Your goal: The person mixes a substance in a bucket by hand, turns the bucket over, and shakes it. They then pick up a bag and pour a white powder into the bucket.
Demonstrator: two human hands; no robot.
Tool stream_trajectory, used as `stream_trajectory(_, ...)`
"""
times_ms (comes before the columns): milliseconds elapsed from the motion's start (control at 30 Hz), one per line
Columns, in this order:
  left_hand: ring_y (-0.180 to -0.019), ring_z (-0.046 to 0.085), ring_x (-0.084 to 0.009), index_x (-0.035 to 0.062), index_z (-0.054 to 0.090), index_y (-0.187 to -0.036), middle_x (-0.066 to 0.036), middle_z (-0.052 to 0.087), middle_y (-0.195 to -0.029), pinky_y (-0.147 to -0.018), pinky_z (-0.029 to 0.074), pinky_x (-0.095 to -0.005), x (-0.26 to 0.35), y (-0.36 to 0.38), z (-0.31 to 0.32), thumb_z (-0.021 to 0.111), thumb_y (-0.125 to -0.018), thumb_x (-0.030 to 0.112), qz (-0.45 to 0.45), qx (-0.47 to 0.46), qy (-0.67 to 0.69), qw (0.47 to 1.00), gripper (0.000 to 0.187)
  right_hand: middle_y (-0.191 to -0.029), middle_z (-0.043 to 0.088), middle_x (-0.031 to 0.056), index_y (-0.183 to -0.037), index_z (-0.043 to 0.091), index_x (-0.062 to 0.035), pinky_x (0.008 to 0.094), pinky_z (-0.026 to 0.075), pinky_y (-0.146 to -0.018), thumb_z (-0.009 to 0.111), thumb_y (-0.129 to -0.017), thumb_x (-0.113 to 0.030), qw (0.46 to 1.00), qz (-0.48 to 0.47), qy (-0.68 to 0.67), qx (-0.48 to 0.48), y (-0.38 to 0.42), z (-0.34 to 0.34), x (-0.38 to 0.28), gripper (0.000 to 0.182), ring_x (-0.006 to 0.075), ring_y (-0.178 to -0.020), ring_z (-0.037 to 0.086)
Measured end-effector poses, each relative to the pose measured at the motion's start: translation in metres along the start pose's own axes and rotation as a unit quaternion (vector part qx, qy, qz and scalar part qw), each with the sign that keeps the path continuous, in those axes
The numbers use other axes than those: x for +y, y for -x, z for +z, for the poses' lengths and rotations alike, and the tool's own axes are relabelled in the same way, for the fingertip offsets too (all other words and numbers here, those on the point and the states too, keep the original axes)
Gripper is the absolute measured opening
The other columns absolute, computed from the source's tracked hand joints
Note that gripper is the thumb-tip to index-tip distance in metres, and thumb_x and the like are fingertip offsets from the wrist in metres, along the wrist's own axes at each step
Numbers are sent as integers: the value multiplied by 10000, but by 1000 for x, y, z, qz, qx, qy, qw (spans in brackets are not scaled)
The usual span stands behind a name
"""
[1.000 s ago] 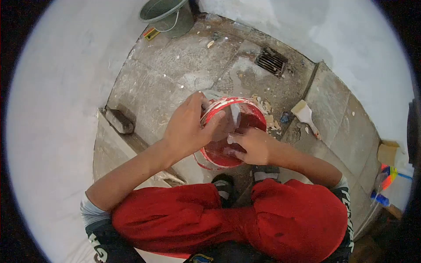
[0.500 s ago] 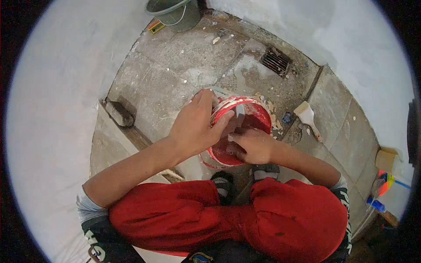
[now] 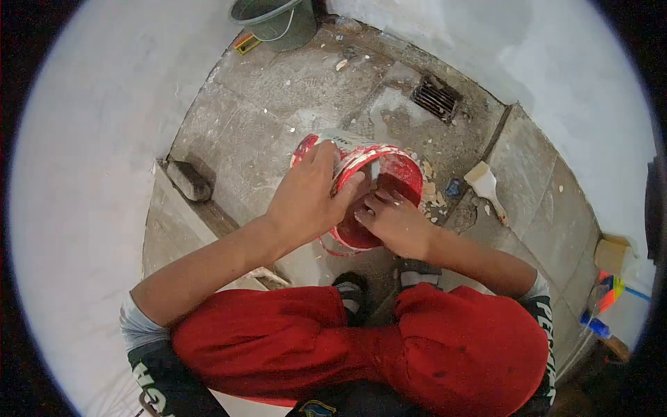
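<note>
A paint bucket [image 3: 403, 169], red inside and pale outside with paint-smeared sides, is tilted with its mouth towards me and to the right. My left hand [image 3: 310, 189] grips its left side, the thumb over the rim. At the mouth is my right hand [image 3: 401, 224], its fingers curled and reaching inside. What the right fingers hold, if anything, I cannot tell. A narrow pale strip shows in the bucket just above those fingers. Loose flakes [image 3: 432, 194] lie on the floor right of the bucket.
A wide white brush [image 3: 486, 186] lies to the right, below a floor drain [image 3: 436, 99]. At the far left stands a grey-green bucket [image 3: 285, 28] beside a small yellow object [image 3: 246, 44]. A dark block [image 3: 188, 181] rests on the left ledge. White walls enclose the floor.
The bucket has shifted slightly up and left, its mouth turning a little. My right hand has drawn partly up out of it, showing more of its fingers; my left keeps its hold.
</note>
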State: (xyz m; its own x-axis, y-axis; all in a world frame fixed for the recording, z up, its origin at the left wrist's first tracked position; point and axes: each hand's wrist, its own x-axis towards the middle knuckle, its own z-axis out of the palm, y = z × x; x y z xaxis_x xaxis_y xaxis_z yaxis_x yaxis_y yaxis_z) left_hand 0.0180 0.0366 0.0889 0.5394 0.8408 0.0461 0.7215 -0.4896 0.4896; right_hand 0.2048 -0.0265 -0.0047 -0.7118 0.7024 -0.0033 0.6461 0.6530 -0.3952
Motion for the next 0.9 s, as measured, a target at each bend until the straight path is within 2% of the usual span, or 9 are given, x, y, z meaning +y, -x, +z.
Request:
stream_trajectory(100, -858, 621, -466, -127, 448, -1222, -316, 597, -964, -735, 501, -492, -5, -1, 0, 680, -895, 273, -10, -9, 4, 1000, 566, -1190, 563, 223, -1148, 584, 10, 460, 457, -997, 634, -804, -172, 1000, 11, -11, 12, -1, 0, 2, 392, 412, -1175, 524)
stream_trajectory(167, -849, 619, -457, -115, 457, -1204, -307, 597, -948, -725, 497, -489, -11, 1, 3, 681, -893, 261, 35, 33, -12, 999, 537, -1194, 562, 235, -1154, 581, 14, 470, 453, -999, 630, -826, -193, 999, 23, -48, -2, -2, -7, 4, 390, 423, -1175, 521)
stream_trajectory(233, -829, 618, -454, -105, 457, -1191, -299, 599, -932, -709, 493, -489, -10, 3, 1, 681, -894, 254, 13, 18, -6, 1000, 517, -1198, 560, 247, -1159, 579, 18, 480, 449, -1002, 626, -848, -213, 996, 36, -84, -17, -1, -8, 7, 391, 433, -1174, 518)
stream_trajectory(433, -748, 614, -453, -76, 446, -1147, -260, 606, -835, -646, 478, -491, -12, 3, 5, 676, -901, 242, 7, 18, 14, 1000, 462, -1213, 554, 283, -1190, 571, 24, 512, 414, -1034, 598, -912, -301, 994, -5, -99, -35, -1, -4, 10, 429, 456, -1172, 519)
stream_trajectory(500, -731, 610, -455, -71, 443, -1134, -255, 606, -811, -633, 474, -492, -11, 2, 5, 675, -903, 241, 20, 21, 16, 999, 451, -1248, 562, 305, -1245, 553, 64, 500, 339, -1119, 613, -770, -124, 982, 48, -154, -101, -2, -5, 11, 514, 446, -1208, 522)
stream_trajectory(600, -729, 608, -456, -59, 446, -1090, -252, 602, -786, -626, 470, -487, -11, 2, 5, 673, -907, 243, 44, 48, -3, 998, 420, -1199, 582, 298, -1246, 557, 58, 499, 358, -1100, 609, -759, -117, 990, 18, -122, -71, -2, -7, 12, 520, 445, -1197, 525)
stream_trajectory(667, -749, 612, -467, -61, 446, -1093, -268, 601, -801, -631, 475, -489, -14, 4, 6, 663, -914, 252, -5, 1, 16, 1000, 422, -1185, 589, 290, -1235, 564, 55, 496, 360, -1098, 610, -760, -122, 993, 15, -101, -66, -4, -13, 9, 508, 436, -1194, 527)
stream_trajectory(800, -758, 614, -472, -64, 448, -1106, -274, 598, -799, -634, 479, -498, -16, 3, 7, 655, -919, 259, -3, 5, 18, 1000, 427, -1161, 600, 261, -1194, 582, 42, 478, 391, -1077, 606, -767, -120, 997, -14, -49, -51, -4, -11, 9, 457, 408, -1172, 540)
stream_trajectory(900, -749, 609, -477, -59, 452, -1100, -276, 593, -785, -628, 471, -512, -18, 3, 9, 656, -917, 260, 40, 55, -6, 998, 421, -1162, 576, 214, -1137, 602, 9, 470, 424, -1027, 664, -801, -195, 999, -29, -18, -24, -7, -4, 10, 398, 394, -1165, 516)
